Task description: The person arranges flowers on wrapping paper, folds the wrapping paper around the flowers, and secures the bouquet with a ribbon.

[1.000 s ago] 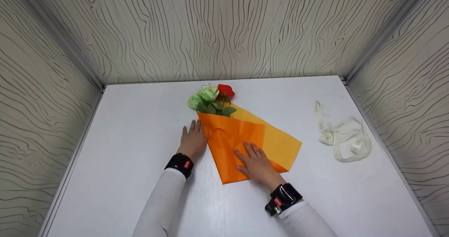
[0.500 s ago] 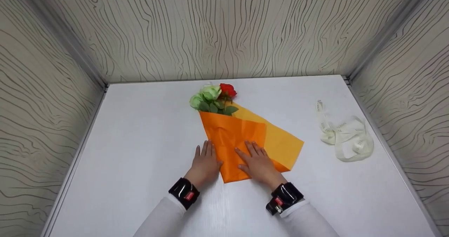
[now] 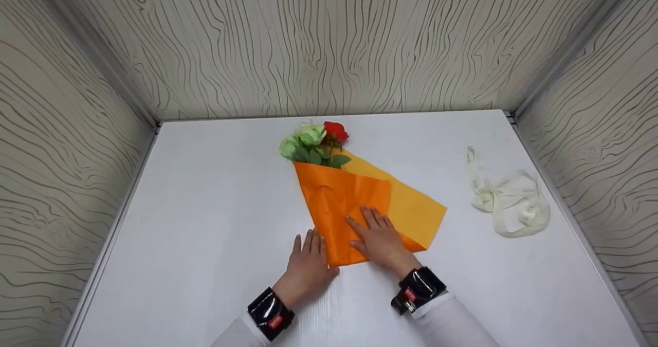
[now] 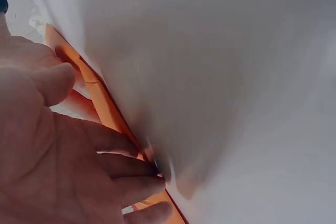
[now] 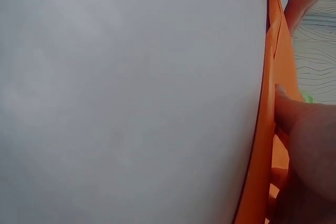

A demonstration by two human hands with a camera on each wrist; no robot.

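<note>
An orange sheet of wrapping paper (image 3: 329,198), yellow on its other side, lies folded over a small bunch of flowers in the middle of the table. Two pale green blooms (image 3: 311,135), a red rose (image 3: 335,131) and green leaves stick out at its top; the stems are hidden. My right hand (image 3: 383,244) lies flat on the lower right of the orange fold, fingers spread. At the lower left edge of the paper, my left hand (image 3: 308,270) touches the fold with straight fingers; the left wrist view has those fingertips (image 4: 157,182) along the orange edge.
A loose heap of cream printed ribbon (image 3: 519,208) lies on the right side of the white table (image 3: 216,193). Patterned panels (image 3: 329,43) stand at the back and both sides.
My left hand has slid down along the left edge of the paper, from near the flowers to the bottom corner. My right hand has stayed in place on the fold.
</note>
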